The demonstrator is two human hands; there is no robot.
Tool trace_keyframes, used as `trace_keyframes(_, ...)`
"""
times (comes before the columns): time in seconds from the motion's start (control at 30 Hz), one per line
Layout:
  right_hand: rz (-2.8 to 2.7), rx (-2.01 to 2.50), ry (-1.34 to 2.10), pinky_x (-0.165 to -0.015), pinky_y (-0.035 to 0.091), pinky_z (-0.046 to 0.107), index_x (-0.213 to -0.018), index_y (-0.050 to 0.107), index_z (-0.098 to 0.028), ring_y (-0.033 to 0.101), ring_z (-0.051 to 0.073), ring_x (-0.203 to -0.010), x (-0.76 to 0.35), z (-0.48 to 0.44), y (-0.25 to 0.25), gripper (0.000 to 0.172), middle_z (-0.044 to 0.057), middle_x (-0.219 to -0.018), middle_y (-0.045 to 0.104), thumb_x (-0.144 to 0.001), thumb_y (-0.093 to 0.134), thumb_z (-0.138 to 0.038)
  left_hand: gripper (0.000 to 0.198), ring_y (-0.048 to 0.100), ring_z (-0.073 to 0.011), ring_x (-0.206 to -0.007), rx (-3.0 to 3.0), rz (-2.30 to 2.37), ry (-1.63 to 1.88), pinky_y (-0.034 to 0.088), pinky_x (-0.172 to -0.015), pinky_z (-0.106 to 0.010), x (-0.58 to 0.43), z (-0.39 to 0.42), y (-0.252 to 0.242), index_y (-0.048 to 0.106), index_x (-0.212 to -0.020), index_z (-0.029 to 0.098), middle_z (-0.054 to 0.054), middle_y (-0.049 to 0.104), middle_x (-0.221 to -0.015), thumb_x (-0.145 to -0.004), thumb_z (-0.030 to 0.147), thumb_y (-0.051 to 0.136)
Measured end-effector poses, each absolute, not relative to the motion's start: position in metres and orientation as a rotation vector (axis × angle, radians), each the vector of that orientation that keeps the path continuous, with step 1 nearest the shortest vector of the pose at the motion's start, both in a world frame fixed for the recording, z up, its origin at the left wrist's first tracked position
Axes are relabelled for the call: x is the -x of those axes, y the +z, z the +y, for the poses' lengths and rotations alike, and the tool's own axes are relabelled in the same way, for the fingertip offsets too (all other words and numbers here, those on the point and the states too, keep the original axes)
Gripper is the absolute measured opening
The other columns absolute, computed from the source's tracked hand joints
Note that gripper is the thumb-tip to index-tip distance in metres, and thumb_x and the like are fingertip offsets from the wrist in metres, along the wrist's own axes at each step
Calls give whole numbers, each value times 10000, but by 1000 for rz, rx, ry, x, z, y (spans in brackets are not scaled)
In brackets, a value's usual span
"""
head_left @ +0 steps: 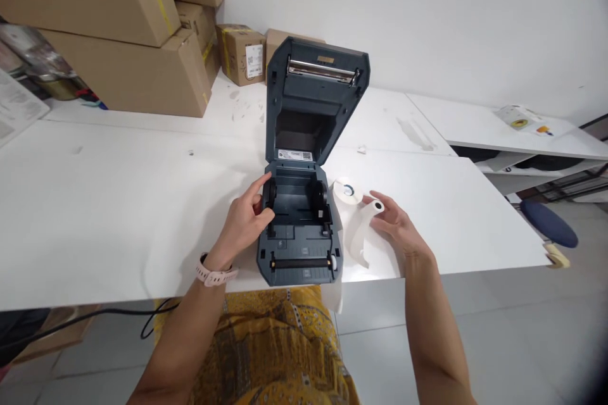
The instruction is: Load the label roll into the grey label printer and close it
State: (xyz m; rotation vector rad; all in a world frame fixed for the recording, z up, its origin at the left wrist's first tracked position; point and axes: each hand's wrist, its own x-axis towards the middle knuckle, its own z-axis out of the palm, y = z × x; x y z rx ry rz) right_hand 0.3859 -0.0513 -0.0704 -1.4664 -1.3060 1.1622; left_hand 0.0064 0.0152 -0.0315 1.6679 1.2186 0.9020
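A dark grey label printer (297, 237) stands on the white table with its lid (311, 104) raised and its inner compartment bare. My left hand (244, 218) is at the printer's left edge, index finger and thumb apart, touching the rim by the left roll holder. Right of the printer lies a white label roll (347, 190) on its side. In front of it is a thin white roll (363, 224) with a dark core and a loose strip hanging down. My right hand (394, 223) is beside this thin roll, fingers spread, its fingertips partly behind the roll.
Cardboard boxes (128, 69) are stacked at the back left, with a smaller box (240, 54) behind the printer. A side shelf (532, 133) is on the right, near a blue stool (550, 223). A black cable (118, 311) hangs below the table's front edge.
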Motion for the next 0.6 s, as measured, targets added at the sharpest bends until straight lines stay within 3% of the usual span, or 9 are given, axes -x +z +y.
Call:
trace_keyframes(0.1,-1322,1461,1076,-780,625,437,-1214,650,-268,737,255,-889,-373,-50,-64,472,105,-1124,765,-850,718,-563,761,339,-113,-553,-1671,1220,910,293,-560,-246,-6,15,-32,463,-1549,214,90,342,-582,-794,167,541)
trace_keyframes(0.2,-1318,1212,969,-727,605,453,-1162,662,-344,685,236,-672,-357,-52,-46,512,17,-749,709,-859,575,-747,756,342,-114,-550,-1677,1203,907,298,-562,-245,-6,15,-34,458,-1550,226,92,341,-582,-801,175,539)
trace_keyframes(0.27,-1443,866,977,-699,590,428,-1168,667,-406,611,196,-548,-339,-52,-22,474,-32,-630,644,-883,526,-757,756,343,-113,-552,-1688,1201,911,300,-566,-245,-6,15,-35,464,-1547,227,93,341,-584,-797,172,539)
trace_keyframes(0.33,-1712,616,1048,-686,578,383,-1255,654,-415,628,173,-566,-313,-47,6,420,-31,-696,702,-935,548,-664,757,341,-111,-556,-1696,1206,925,300,-569,-243,-6,16,-35,479,-1537,217,93,338,-585,-784,164,539)
trace_keyframes(0.4,-2034,724,1087,-740,574,352,-1354,620,-359,722,188,-789,-284,-37,29,424,25,-959,784,-976,578,-548,759,346,-110,-557,-1694,1205,936,299,-566,-240,-7,16,-35,489,-1530,205,91,350,-586,-774,161,543)
trace_keyframes(0.47,-2245,1010,920,-828,564,361,-1384,604,-292,728,227,-999,-257,-25,39,453,77,-1154,768,-990,578,-514,761,359,-111,-554,-1685,1195,931,300,-561,-239,-7,17,-35,482,-1534,197,88,377,-585,-775,165,545)
trace_keyframes(0.6,-2383,1369,559,-790,535,371,-1335,575,-247,729,275,-971,-222,-10,26,488,79,-1066,773,-960,610,-558,755,379,-111,-550,-1673,1182,917,302,-557,-240,-7,16,-35,474,-1538,197,81,413,-586,-788,167,550)
